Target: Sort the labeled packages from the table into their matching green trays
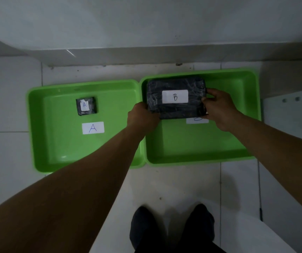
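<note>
Two green trays lie side by side on the tiled floor. The left tray [42, 136] has a white "A" label on its bottom and holds a small black package marked A [86, 106]. Over the back of the right tray [197, 150] I hold a large black wrapped package marked B [175, 97]. My left hand [143, 115] grips its left edge and my right hand [219, 108] grips its right edge. The package partly covers the right tray's own white label [197, 120].
A white wall with a grey ledge [146, 53] runs just behind the trays. My two dark-socked feet [172, 227] stand on the white floor tiles in front. A pale panel [290, 114] sits at the right edge.
</note>
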